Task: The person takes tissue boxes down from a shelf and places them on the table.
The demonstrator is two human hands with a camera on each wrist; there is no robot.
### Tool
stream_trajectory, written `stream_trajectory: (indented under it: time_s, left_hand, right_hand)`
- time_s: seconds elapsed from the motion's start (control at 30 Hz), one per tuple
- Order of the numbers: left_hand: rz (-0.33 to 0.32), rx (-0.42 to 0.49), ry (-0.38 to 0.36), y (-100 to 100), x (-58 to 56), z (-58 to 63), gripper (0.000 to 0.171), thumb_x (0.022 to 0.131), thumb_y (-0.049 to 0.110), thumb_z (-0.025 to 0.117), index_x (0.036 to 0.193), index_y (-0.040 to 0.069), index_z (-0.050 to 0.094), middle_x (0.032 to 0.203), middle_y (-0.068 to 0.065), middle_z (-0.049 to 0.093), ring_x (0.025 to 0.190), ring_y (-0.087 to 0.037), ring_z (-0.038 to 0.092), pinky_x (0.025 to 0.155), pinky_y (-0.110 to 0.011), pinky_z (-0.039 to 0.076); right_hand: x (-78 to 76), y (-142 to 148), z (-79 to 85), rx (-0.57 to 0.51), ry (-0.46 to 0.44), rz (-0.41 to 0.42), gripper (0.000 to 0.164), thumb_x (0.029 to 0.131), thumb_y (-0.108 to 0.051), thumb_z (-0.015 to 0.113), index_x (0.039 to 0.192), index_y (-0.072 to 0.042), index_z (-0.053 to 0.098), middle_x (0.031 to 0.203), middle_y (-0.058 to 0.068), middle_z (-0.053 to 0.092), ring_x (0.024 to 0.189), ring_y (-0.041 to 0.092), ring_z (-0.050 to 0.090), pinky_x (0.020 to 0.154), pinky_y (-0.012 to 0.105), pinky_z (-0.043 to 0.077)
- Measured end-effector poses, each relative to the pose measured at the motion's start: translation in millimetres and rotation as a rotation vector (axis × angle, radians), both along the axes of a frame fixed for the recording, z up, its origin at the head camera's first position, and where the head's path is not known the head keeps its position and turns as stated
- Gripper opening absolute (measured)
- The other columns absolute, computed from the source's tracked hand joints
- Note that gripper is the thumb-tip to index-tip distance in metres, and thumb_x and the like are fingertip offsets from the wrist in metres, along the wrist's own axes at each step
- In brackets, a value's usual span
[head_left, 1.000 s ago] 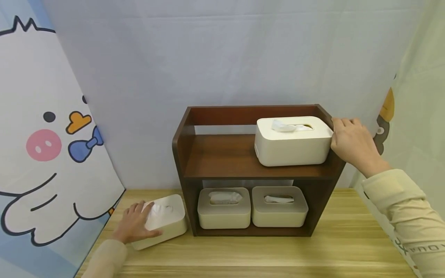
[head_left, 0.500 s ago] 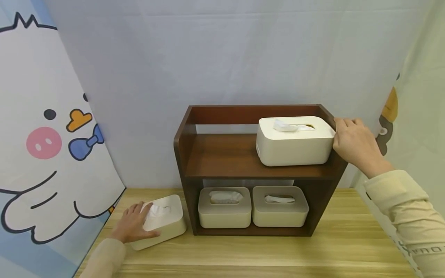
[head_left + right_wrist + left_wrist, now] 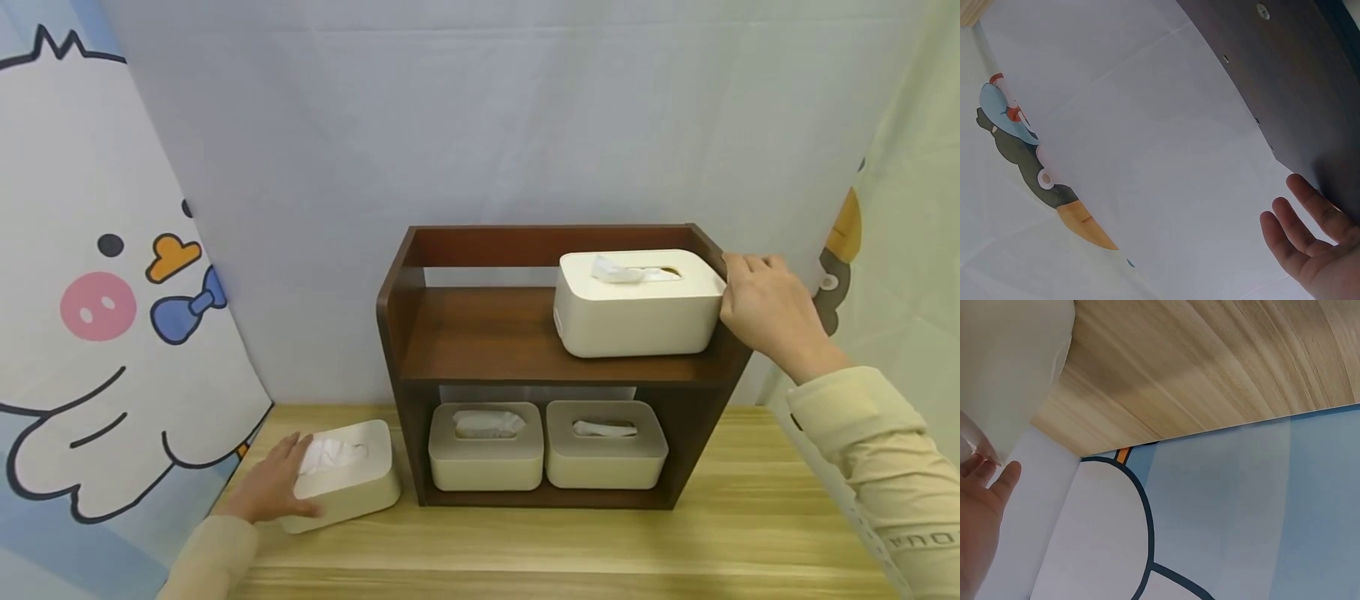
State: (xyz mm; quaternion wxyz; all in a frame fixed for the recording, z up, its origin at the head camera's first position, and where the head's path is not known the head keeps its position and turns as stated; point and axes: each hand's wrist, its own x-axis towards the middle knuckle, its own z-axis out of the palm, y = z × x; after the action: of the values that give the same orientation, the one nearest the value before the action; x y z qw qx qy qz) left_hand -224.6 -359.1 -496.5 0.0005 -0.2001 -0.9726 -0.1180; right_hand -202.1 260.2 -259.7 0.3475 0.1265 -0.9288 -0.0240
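Observation:
My left hand (image 3: 267, 483) lies over the left end of a cream tissue box (image 3: 358, 500) on the table, thumb and fingers spread apart. White tissue (image 3: 333, 454) sticks up from the box's slot, right by the fingertips. In the left wrist view, relaxed fingers (image 3: 1005, 481) show close beside the pale box (image 3: 1010, 362). My right hand (image 3: 768, 308) holds the upper right side panel of a dark brown wooden shelf (image 3: 480, 333), beside a cream tissue box (image 3: 637, 321) on its top level. In the right wrist view, its fingers (image 3: 1316, 206) lie along the panel's outer face; the thumb is hidden.
Two more tissue boxes, a left one (image 3: 486, 467) and a right one (image 3: 606, 462), sit side by side in the shelf's lower level. A light wood table (image 3: 525, 550) carries everything. A cartoon-print cloth (image 3: 82, 375) borders the left; a pale cloth (image 3: 487, 108) hangs behind.
My left hand has shifted slightly left, so more of the box's top and its tissue shows. My right hand stays on the shelf's side panel. The head view has moved a little.

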Motion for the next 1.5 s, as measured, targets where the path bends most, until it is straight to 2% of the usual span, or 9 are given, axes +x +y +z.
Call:
stream_trajectory:
  time_s: [0.3,0.53,0.67,0.8,0.93,1.07,1.27,1.4,1.5]
  left_hand:
    - [0.021,-0.046,-0.033,-7,-5.7,7.7,0.107,0.061,0.045,0.079,0.136,-0.010,0.026,0.136,-0.038,0.030,0.120,-0.053,0.035,0.089,-0.060,0.038]
    - [0.047,-0.036,-0.041,-6,-6.3,11.1,0.101,0.063,0.032,0.081,0.136,-0.011,0.025,0.135,-0.038,0.032,0.120,-0.052,0.036,0.089,-0.059,0.038]
    - [0.058,-0.046,-0.042,-4,-6.2,11.9,0.100,0.064,0.031,0.080,0.137,-0.010,0.025,0.135,-0.038,0.032,0.119,-0.052,0.037,0.089,-0.059,0.039]
    - [0.039,-0.108,0.010,-1,-6.2,18.8,0.094,0.064,0.027,0.081,0.135,-0.007,0.029,0.130,-0.035,0.041,0.111,-0.051,0.046,0.080,-0.057,0.044]
    - [0.045,-0.191,0.062,6,-5.9,36.2,0.079,0.063,0.010,0.075,0.131,-0.005,0.038,0.123,-0.031,0.049,0.100,-0.048,0.053,0.068,-0.057,0.046]
    - [0.077,-0.189,0.085,11,-10.9,56.4,0.068,0.065,0.001,0.063,0.129,-0.005,0.042,0.118,-0.028,0.054,0.094,-0.047,0.054,0.062,-0.054,0.045]
    - [0.098,-0.146,0.217,16,-23.7,90.9,0.059,0.072,0.011,0.060,0.127,-0.005,0.046,0.117,-0.028,0.055,0.090,-0.046,0.056,0.063,-0.055,0.045]
    - [0.093,-0.120,0.321,25,-29.5,122.8,0.052,0.077,0.016,0.060,0.124,-0.004,0.049,0.114,-0.028,0.058,0.087,-0.046,0.058,0.061,-0.054,0.046]
    - [0.081,-0.112,0.395,34,-33.2,147.3,0.048,0.080,0.019,0.059,0.122,-0.003,0.050,0.110,-0.027,0.060,0.081,-0.044,0.060,0.054,-0.050,0.046]
  right_hand:
    - [1.9,-2,1.5,0.003,0.012,0.008,0.037,0.084,-0.001,0.035,0.111,0.018,0.052,0.100,0.036,0.057,0.091,0.049,0.051,0.080,0.054,0.041]
    - [3.7,-3,3.0,0.008,-0.006,-0.002,0.038,0.085,-0.001,0.034,0.112,0.018,0.051,0.103,0.036,0.057,0.094,0.049,0.051,0.084,0.054,0.040]
    - [3.3,-3,2.2,0.010,-0.016,-0.005,0.038,0.085,-0.002,0.034,0.113,0.018,0.050,0.104,0.036,0.057,0.094,0.048,0.051,0.084,0.054,0.039]
    - [3.1,-2,1.4,0.005,-0.020,-0.005,0.037,0.086,-0.002,0.034,0.113,0.018,0.050,0.103,0.036,0.057,0.095,0.048,0.051,0.084,0.053,0.040]
    - [2.5,-2,1.4,-0.001,-0.025,-0.007,0.037,0.086,-0.002,0.034,0.113,0.018,0.050,0.104,0.036,0.056,0.096,0.049,0.050,0.084,0.054,0.039]
    - [1.3,-1,1.3,-0.010,-0.034,-0.008,0.037,0.086,-0.002,0.034,0.114,0.017,0.050,0.105,0.036,0.056,0.096,0.049,0.049,0.084,0.054,0.039]
    - [0.6,-1,1.3,-0.016,-0.043,-0.012,0.038,0.086,-0.002,0.034,0.114,0.017,0.050,0.105,0.036,0.056,0.096,0.049,0.049,0.084,0.055,0.039]
    - [-0.4,-1,0.8,-0.012,-0.028,-0.005,0.037,0.085,-0.002,0.035,0.113,0.017,0.050,0.103,0.036,0.056,0.095,0.049,0.049,0.083,0.055,0.039]
    - [-1.0,-1,0.4,-0.006,-0.011,0.005,0.037,0.085,-0.002,0.035,0.112,0.018,0.051,0.102,0.036,0.057,0.094,0.049,0.051,0.083,0.054,0.039]
